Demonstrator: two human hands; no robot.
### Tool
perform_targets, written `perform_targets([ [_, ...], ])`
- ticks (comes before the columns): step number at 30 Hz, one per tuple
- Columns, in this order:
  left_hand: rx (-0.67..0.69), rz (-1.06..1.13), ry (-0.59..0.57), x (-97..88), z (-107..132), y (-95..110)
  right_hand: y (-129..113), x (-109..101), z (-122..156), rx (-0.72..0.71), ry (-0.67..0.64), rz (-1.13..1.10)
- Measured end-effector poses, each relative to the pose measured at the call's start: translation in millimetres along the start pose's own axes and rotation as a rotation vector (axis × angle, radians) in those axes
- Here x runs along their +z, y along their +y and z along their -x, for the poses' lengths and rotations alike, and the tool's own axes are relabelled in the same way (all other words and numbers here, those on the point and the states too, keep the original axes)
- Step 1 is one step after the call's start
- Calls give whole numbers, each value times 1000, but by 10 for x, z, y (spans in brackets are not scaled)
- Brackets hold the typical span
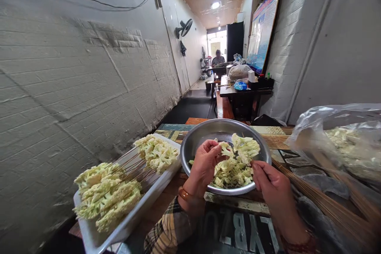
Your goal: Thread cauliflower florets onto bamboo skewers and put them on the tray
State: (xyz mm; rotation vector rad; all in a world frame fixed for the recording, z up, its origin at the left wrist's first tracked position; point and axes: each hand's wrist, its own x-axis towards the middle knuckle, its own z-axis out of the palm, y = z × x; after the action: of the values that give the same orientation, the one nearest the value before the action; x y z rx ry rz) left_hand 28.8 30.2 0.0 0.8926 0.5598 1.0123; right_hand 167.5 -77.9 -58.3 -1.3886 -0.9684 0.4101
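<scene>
A metal bowl point(195, 141) holds several cauliflower florets point(235, 168). My left hand point(205, 162) is over the bowl, its fingers pinched on one cauliflower floret point(225, 149). My right hand point(268, 180) sits at the bowl's right rim, fingers closed on a thin bamboo skewer point(244, 154) that points into the florets. A white tray point(143, 206) on the left carries several skewered cauliflower pieces point(108, 194).
A pile of bamboo skewers point(327, 202) lies at the right, beside a clear plastic bag of cauliflower point(345, 143). A white brick wall point(74, 87) runs close on the left. Far down the room a person point(218, 58) sits at dark tables point(244, 91).
</scene>
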Motion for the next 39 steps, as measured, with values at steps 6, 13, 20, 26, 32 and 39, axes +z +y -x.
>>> perform_targets([
  [6,73,0,105,-204,101,-2,-48,15,196,16,-280,86],
  [13,30,101,61,-417,237,72,-187,191,281,-413,-375,336],
  [20,98,63,30,-507,269,76,-163,175,263,-463,-367,431],
  [26,80,59,39,-546,233,99,-122,176,301,-304,-333,407],
  [32,48,153,16,-555,228,89,-144,207,328,-268,-320,380],
  [39,-18,152,-13,-523,230,50,-190,193,254,-462,-389,451],
])
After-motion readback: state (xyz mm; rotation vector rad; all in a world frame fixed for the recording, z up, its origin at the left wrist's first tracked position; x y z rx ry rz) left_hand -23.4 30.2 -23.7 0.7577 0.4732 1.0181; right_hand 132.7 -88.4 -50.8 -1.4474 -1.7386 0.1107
